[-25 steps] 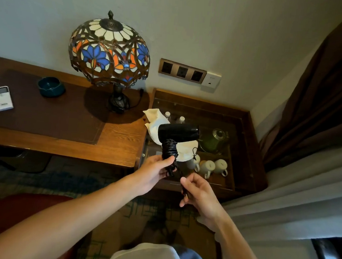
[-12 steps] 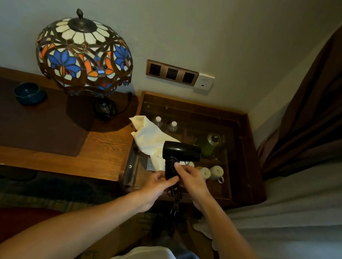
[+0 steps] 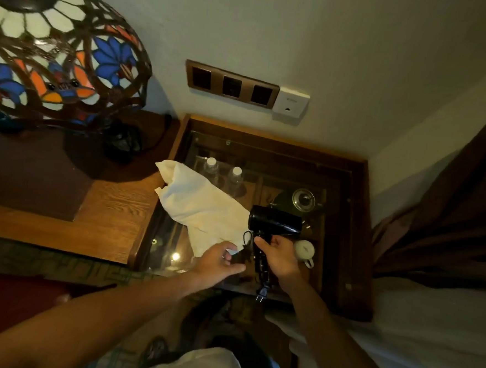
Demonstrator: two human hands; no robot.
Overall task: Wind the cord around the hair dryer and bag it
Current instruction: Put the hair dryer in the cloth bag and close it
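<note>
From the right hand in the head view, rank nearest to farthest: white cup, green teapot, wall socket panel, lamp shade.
Measured from the right hand:
1. White cup, just right of it.
2. Green teapot, behind it.
3. Wall socket panel, up on the wall.
4. Lamp shade, far left.

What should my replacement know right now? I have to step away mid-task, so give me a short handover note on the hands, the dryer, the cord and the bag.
Right hand: holds the black hair dryer by its handle, above the glass-topped cabinet.
Left hand: open, at the near edge of the cream cloth bag, not gripping it.
Cord: appears wound on the handle; the plug hangs free below the right hand.
Bag: lies flat across the cabinet glass and the desk corner.
Done: winding, mostly.
Left: tuck the plug end, open the bag, slip the dryer in.
</note>
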